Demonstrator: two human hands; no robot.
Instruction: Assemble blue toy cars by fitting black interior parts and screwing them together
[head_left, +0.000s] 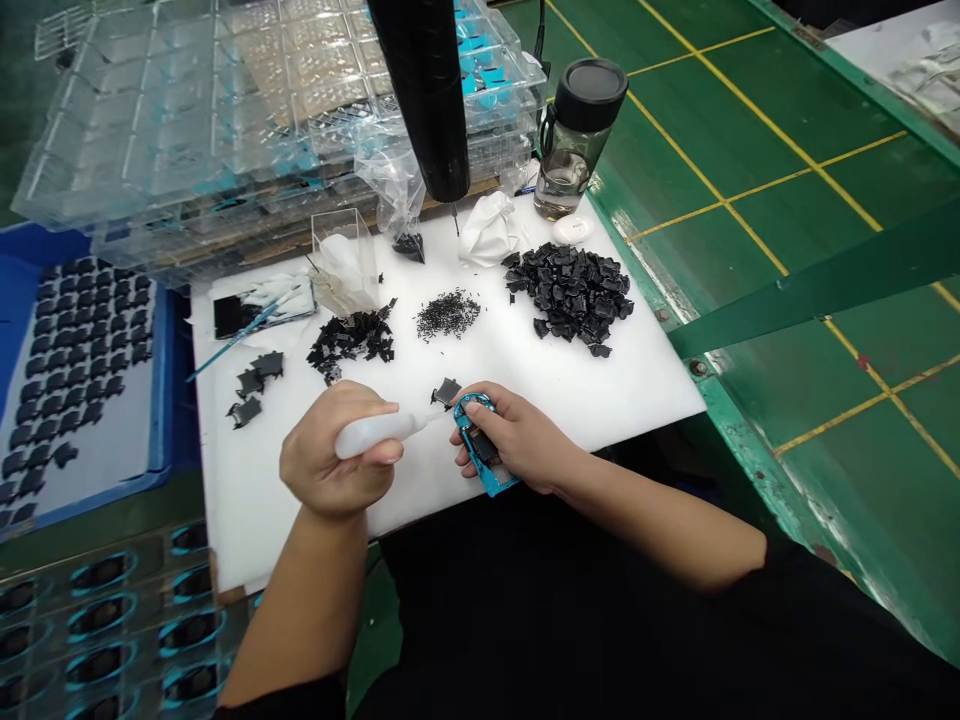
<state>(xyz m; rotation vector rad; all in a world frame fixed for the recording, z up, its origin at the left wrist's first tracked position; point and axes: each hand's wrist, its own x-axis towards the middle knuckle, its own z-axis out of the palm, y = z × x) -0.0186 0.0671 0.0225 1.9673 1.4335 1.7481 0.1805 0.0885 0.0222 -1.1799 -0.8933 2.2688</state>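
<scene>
My left hand (336, 452) is wrapped round a white squeeze bottle (375, 434), its thin nozzle pointing right. The nozzle tip is close to a blue plastic housing (501, 478) with dark parts inside; whether they touch I cannot tell. My right hand (517, 432) grips this housing, thumb on top and fingers underneath. Just beyond it a small black plate-like part (446, 391) lies on the white board (630, 390). Further back are a pile of tiny black screw-like pieces (448, 314), a heap of thin black pieces (351, 342) and a bigger heap of black moulded parts (574, 295).
A black electric screwdriver (427, 100) hangs over the board. Behind stand stacked clear trays (187, 120) and a water bottle (577, 135). A blue bin (169, 400) with black parts is at left, a tray of blue housings (97, 630) below. A green beam (817, 290) crosses at right.
</scene>
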